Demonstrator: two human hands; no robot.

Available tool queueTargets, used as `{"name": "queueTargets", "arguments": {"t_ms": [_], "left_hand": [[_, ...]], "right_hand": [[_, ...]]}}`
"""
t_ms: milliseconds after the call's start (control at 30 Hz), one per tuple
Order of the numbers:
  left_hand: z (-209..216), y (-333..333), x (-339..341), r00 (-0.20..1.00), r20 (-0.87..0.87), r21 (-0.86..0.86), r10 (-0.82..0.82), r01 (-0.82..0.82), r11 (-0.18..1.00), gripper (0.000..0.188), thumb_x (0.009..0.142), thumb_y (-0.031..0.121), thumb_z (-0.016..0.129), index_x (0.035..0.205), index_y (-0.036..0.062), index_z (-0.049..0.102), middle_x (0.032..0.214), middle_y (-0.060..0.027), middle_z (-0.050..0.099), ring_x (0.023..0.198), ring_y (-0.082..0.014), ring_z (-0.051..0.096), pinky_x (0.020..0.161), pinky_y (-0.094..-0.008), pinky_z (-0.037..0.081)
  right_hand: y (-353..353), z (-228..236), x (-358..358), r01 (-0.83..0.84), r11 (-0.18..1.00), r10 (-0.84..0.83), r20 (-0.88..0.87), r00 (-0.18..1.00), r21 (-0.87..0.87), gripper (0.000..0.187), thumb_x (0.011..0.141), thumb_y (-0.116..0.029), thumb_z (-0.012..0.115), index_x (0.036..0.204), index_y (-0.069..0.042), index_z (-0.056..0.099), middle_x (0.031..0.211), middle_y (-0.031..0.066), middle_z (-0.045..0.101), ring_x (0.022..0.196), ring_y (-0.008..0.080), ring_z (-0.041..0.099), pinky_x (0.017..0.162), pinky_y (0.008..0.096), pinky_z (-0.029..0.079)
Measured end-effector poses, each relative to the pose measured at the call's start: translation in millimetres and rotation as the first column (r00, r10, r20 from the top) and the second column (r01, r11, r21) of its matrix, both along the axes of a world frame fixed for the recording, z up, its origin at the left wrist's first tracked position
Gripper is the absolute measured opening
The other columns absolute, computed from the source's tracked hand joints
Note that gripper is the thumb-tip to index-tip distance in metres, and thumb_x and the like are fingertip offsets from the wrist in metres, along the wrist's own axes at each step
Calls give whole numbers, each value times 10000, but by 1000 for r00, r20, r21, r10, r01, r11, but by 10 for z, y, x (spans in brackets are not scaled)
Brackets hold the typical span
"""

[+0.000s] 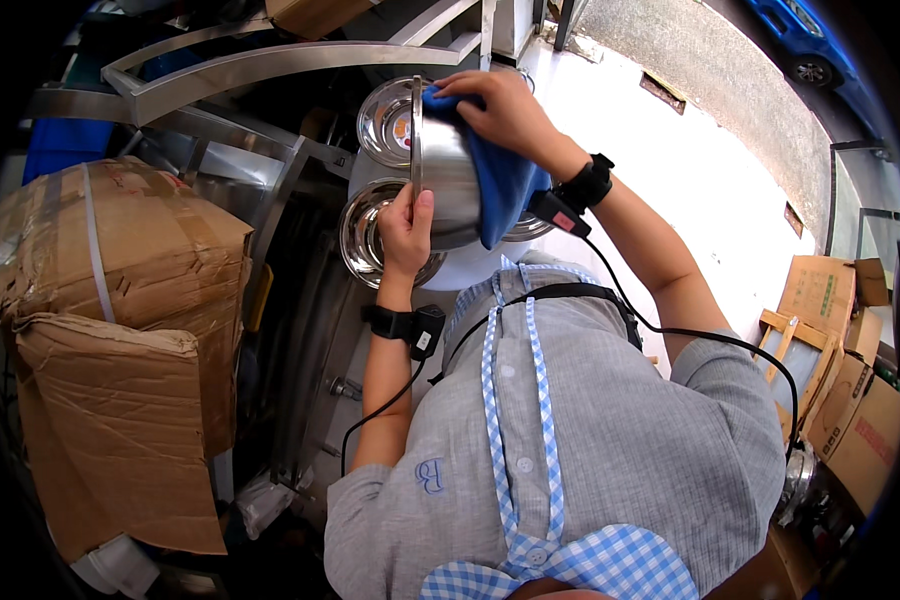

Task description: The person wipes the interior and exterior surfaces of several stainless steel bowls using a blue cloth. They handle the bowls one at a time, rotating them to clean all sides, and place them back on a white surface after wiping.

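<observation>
A shiny stainless steel basin point(448, 195) is tipped on its side in front of me, its rim turned to the left. My left hand point(405, 233) grips the lower part of that rim, thumb on the outer wall. Over the upper outer wall, my right hand point(507, 115) presses a blue cloth point(510, 185), which hangs down along the basin's right side. The fingers of the right hand are bent over the cloth near the rim. Behind the held basin, further steel bowls, one at the upper left point(378, 118) and one at the lower left point(360, 235), rest on a pale surface.
Big cardboard boxes point(130, 260) stand at the left, beside a metal frame point(290, 75). More cartons point(855, 400) and a wooden crate point(800, 350) are at the right. Black cables point(705, 332) run from both wrist straps. A blue car point(805, 40) is at the far right.
</observation>
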State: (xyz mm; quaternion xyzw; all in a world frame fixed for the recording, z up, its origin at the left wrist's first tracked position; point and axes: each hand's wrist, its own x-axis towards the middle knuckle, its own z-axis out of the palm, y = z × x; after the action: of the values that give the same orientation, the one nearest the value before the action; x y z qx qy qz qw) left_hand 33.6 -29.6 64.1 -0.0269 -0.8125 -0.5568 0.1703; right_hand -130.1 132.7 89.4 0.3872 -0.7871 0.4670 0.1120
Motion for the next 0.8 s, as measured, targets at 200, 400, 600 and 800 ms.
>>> {"name": "queueTargets", "arguments": {"t_ms": [200,400,600,800], "left_hand": [[-16,5,-4,999,-1,-12,39,-39,999,271,972,238,525,876,-9,586,557,27,373,518,-54,333,461,-260,264],[-8,-25,-57,999,32,91,31,-33,995,252,979,220,519,934,-15,597,583,51,368,547,-38,313,472,-254,245],[163,-15,54,1000,16,65,-23,22,998,290,987,253,506,991,-13,622,609,60,383,576,-37,321,502,-239,251],[235,-76,138,998,31,236,-50,41,971,330,994,255,492,1064,-41,622,744,6,572,699,-76,495,651,-213,405]], "right_hand": [[18,134,365,-43,999,44,-7,999,27,182,742,-82,617,899,-34,696,1057,56,682,914,293,650,814,355,532],[-37,231,598,-18,998,22,-69,997,66,254,703,-14,624,931,-90,704,1085,30,679,983,236,645,800,331,535],[-65,60,-37,11,999,-10,-32,999,38,186,764,-159,590,876,-137,737,939,47,704,846,288,653,776,354,531],[-70,-234,-653,-233,972,224,199,954,20,295,789,-149,540,1002,-79,732,885,192,692,753,291,653,777,328,512]]}}
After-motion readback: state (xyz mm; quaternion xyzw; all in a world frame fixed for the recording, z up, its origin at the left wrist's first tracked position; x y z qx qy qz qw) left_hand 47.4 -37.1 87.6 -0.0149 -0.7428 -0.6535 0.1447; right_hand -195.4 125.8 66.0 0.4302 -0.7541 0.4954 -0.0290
